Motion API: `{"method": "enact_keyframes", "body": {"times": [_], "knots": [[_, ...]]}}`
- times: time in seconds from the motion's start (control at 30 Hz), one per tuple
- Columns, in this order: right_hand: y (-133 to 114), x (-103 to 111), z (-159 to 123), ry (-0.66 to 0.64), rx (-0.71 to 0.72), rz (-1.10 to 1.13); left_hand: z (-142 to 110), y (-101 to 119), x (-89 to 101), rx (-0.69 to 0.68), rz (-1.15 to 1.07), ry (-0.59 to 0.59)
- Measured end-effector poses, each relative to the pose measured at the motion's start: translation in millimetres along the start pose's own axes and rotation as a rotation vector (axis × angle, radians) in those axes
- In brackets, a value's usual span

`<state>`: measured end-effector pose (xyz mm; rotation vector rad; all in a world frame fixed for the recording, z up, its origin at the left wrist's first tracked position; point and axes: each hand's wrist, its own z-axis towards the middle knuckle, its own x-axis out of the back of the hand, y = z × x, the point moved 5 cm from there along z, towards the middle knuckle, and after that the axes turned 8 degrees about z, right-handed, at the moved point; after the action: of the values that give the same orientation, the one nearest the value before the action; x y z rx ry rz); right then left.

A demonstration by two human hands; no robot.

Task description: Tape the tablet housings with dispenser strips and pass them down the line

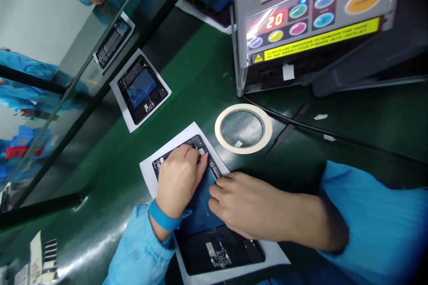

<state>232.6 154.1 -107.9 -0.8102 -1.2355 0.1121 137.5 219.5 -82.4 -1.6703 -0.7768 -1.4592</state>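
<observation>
An opened tablet-like device [220,251] lies on a white sheet [277,256], its dark inside, blue middle panel and small circuit board showing. My left hand [179,176] rests over its upper part, fingers curled and closed. A small white piece [202,152], possibly tape, shows by the thumb and forefinger; whether they grip it is unclear. My right hand [242,202] is closed over the device's right edge, fingers bent inward. What its fingertips hold, if anything, is hidden.
A tape dispenser [317,22] displaying 20 stands at upper right, its black cable [301,122] crossing the green table. Beside the device lies a cream tape roll [219,131]. Another opened device [142,87] sits at upper left, near a reflective partition [72,82] showing blue-sleeved people.
</observation>
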Motion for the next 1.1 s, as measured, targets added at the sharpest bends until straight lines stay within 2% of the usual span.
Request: {"method": "enact_keyframes", "body": {"times": [0.07,0.1,0.2,0.27,0.33,0.4,0.5,0.57,0.63,0.73,0.83,0.9,1.0,1.1], "knots": [[-0.9,1.2,-0.8,-0.003,-0.004,-0.003,-18.7,-23.9,10.7,0.135,-0.208,0.021],[-1.3,1.4,-1.1,-0.005,-0.005,-0.003,-34.7,-40.6,16.1,0.257,-0.342,0.050],[-1.3,0.4,-1.6,-0.006,-0.004,0.006,-103.8,-91.5,20.6,0.781,-0.819,0.101],[0.0,-0.6,-1.8,0.017,-0.004,0.012,-148.2,-102.5,12.2,1.056,-1.116,-0.033],[1.0,-2.5,-2.5,0.057,0.002,0.017,-176.5,-92.6,3.8,1.208,-1.360,-0.191],[1.2,-5.1,-3.9,0.109,0.013,0.014,-184.4,-70.6,-2.8,1.231,-1.525,-0.298],[1.1,-7.9,-5.0,0.200,0.024,0.010,-169.7,-39.8,-13.3,1.101,-1.604,-0.380],[0.2,-9.3,-3.4,0.233,0.040,0.026,-157.5,-33.1,-21.2,0.975,-1.579,-0.379],[-2.0,-10.2,-1.4,0.235,0.071,0.063,-156.1,-38.9,-28.9,0.911,-1.555,-0.336],[-6.8,-4.4,-3.5,0.295,0.132,0.115,-180.5,-64.5,-34.2,0.904,-1.523,-0.245],[-10.1,12.5,-6.2,0.456,0.163,0.034,-232.0,-106.0,-33.8,1.019,-1.449,-0.169],[-10.2,23.8,4.6,0.507,0.160,-0.109,-271.8,-137.1,-34.5,1.136,-1.382,-0.161],[-0.5,33.7,54.4,0.433,0.116,-0.382,-320.7,-182.2,-38.8,1.256,-1.298,-0.139],[27.8,35.4,130.9,0.294,0.008,-0.578,-347.8,-220.3,-41.7,1.254,-1.118,-0.120]]}}
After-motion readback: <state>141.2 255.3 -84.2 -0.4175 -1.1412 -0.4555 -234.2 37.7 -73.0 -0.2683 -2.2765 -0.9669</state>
